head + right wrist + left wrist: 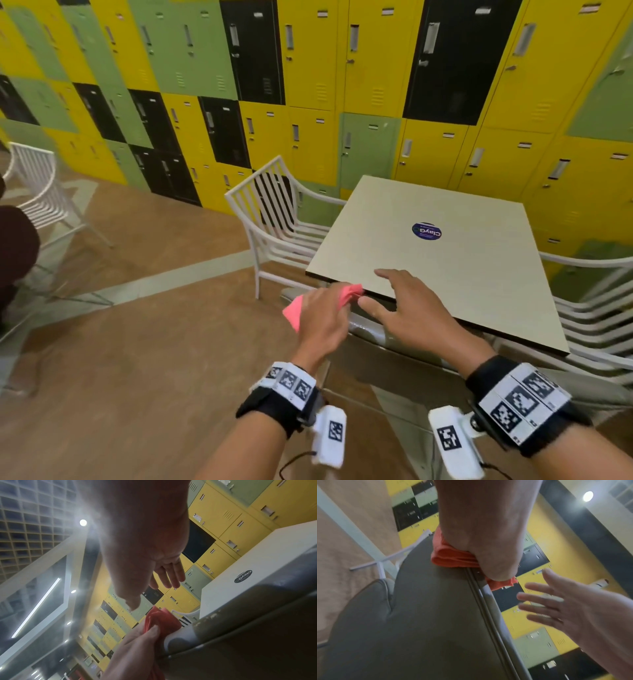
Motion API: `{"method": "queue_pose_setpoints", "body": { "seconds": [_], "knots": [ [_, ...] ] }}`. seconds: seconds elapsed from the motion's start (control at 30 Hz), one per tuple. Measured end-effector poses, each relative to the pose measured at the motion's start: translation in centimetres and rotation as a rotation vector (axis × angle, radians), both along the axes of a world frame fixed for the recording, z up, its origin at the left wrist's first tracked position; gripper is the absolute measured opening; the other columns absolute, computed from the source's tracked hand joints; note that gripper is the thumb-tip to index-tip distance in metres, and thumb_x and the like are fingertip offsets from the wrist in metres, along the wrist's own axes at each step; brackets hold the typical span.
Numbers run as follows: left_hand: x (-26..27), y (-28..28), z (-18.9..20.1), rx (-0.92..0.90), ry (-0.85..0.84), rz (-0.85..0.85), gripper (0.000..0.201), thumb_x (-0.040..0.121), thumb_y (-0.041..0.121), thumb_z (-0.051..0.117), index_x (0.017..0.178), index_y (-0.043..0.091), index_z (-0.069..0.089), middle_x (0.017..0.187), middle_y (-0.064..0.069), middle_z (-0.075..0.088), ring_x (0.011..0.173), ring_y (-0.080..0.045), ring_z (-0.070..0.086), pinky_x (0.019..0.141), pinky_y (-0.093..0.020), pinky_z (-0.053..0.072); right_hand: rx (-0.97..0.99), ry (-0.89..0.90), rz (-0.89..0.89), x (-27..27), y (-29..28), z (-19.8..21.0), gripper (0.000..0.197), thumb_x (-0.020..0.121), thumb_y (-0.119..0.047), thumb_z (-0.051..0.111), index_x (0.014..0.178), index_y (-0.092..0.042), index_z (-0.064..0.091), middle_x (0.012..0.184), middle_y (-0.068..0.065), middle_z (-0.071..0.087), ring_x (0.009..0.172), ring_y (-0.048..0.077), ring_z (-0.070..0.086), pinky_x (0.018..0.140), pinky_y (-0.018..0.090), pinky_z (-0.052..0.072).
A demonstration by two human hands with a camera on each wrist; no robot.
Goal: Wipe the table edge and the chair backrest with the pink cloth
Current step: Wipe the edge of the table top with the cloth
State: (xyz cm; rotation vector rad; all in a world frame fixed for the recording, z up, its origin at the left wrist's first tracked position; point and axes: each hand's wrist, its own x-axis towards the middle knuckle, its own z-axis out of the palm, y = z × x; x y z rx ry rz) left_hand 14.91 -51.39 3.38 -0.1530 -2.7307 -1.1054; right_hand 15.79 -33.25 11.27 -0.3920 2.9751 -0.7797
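My left hand grips the bunched pink cloth and presses it onto the top rim of a grey-olive cushioned chair backrest, right below the near edge of the beige table. In the left wrist view the cloth lies folded on the backrest under my left hand. My right hand is open with fingers spread, over the table edge beside the cloth. In the right wrist view my right hand hangs in the air above the cloth.
A round blue sticker sits mid-table. White slatted chairs stand at the table's left and right, another at far left. Yellow, green and black lockers line the wall behind. A person in dark clothing is at the left edge.
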Motion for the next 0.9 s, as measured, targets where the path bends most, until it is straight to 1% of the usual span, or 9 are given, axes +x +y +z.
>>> {"method": "queue_pose_setpoints", "body": {
  "seconds": [0.13, 0.2, 0.27, 0.4, 0.47, 0.57, 0.67, 0.8, 0.9],
  "knots": [
    [1.4, 1.7, 1.6, 0.144, -0.04, -0.115, 0.035, 0.107, 0.02, 0.053, 0.132, 0.042, 0.064, 0.12, 0.015, 0.074, 0.113, -0.005, 0.067, 0.102, -0.034, 0.053, -0.097, 0.009, -0.033, 1.1, 0.6, -0.3, 0.081, 0.09, -0.08, 0.041, 0.154, -0.032, 0.036, 0.157, -0.007, 0.044, 0.136, 0.014, 0.047, 0.109, 0.035, 0.039],
    [1.1, 0.8, 3.8, 0.34, -0.101, -0.089, 0.028, 0.111, 0.023, 0.048, 0.118, 0.043, 0.067, 0.109, 0.02, 0.072, 0.095, 0.011, 0.068, 0.081, -0.019, 0.057, -0.125, -0.009, -0.049, 1.6, 1.5, -0.3, 0.08, 0.091, -0.08, 0.037, 0.155, -0.033, 0.034, 0.157, -0.009, 0.043, 0.138, 0.012, 0.045, 0.112, 0.037, 0.038],
    [-0.4, -1.7, 5.1, 0.386, -0.051, 0.016, 0.025, 0.107, 0.035, 0.046, 0.106, 0.043, 0.069, 0.1, 0.019, 0.073, 0.078, 0.009, 0.071, 0.064, -0.017, 0.059, -0.132, -0.028, -0.075, 2.0, 2.6, -0.4, 0.079, 0.092, -0.079, 0.036, 0.157, -0.033, 0.031, 0.158, -0.01, 0.042, 0.139, 0.011, 0.044, 0.113, 0.037, 0.038],
    [-4.4, -7.2, 3.4, 0.184, -0.055, 0.196, 0.036, 0.102, 0.058, 0.043, 0.124, 0.044, 0.067, 0.105, 0.016, 0.076, 0.097, -0.017, 0.076, 0.084, -0.047, 0.064, -0.092, -0.064, -0.106, 2.9, 4.1, -1.3, 0.083, 0.091, -0.08, 0.037, 0.159, -0.032, 0.029, 0.161, -0.009, 0.039, 0.142, 0.012, 0.041, 0.115, 0.037, 0.037],
    [-5.2, -7.0, 1.6, 0.14, -0.137, 0.161, 0.039, 0.104, 0.058, 0.038, 0.125, 0.042, 0.067, 0.112, 0.013, 0.077, 0.107, -0.021, 0.074, 0.094, -0.048, 0.059, -0.077, -0.075, -0.112, 3.2, 4.5, -1.4, 0.085, 0.09, -0.08, 0.039, 0.159, -0.031, 0.027, 0.162, -0.009, 0.037, 0.144, 0.013, 0.039, 0.116, 0.036, 0.035],
    [-3.5, -3.7, 0.6, -0.088, -0.125, 0.148, 0.032, 0.108, 0.042, 0.043, 0.121, 0.032, 0.07, 0.112, -0.005, 0.078, 0.108, -0.034, 0.071, 0.09, -0.043, 0.055, -0.083, -0.063, -0.133, 3.3, 4.8, -1.2, 0.084, 0.091, -0.079, 0.04, 0.159, -0.031, 0.027, 0.161, -0.009, 0.037, 0.144, 0.013, 0.04, 0.115, 0.036, 0.035],
    [-0.8, -0.1, -0.1, -0.053, -0.032, 0.07, 0.028, 0.107, 0.042, 0.043, 0.112, 0.035, 0.07, 0.1, 0.008, 0.075, 0.099, -0.022, 0.069, 0.088, -0.042, 0.052, -0.098, -0.049, -0.163, 2.9, 4.8, -0.9, 0.082, 0.092, -0.079, 0.038, 0.159, -0.032, 0.027, 0.161, -0.008, 0.039, 0.143, 0.014, 0.041, 0.115, 0.039, 0.038],
    [2.7, 3.6, 0.3, 0.128, -0.023, -0.135, 0.031, 0.109, 0.042, 0.045, 0.13, 0.037, 0.067, 0.11, 0.013, 0.074, 0.103, -0.009, 0.067, 0.096, -0.041, 0.057, -0.091, -0.022, -0.146, 2.5, 3.9, -0.6, 0.086, 0.089, -0.084, 0.032, 0.158, -0.033, 0.028, 0.161, -0.007, 0.04, 0.141, 0.016, 0.044, 0.114, 0.041, 0.039],
    [2.0, 2.4, 2.5, 0.345, -0.016, -0.134, 0.028, 0.111, 0.031, 0.05, 0.133, 0.035, 0.066, 0.112, 0.014, 0.075, 0.101, -0.005, 0.073, 0.087, -0.037, 0.065, -0.082, -0.01, -0.126, 2.5, 4.1, -0.5, 0.084, 0.09, -0.083, 0.033, 0.157, -0.033, 0.03, 0.16, -0.008, 0.041, 0.141, 0.015, 0.044, 0.113, 0.041, 0.039]
  ]
}}
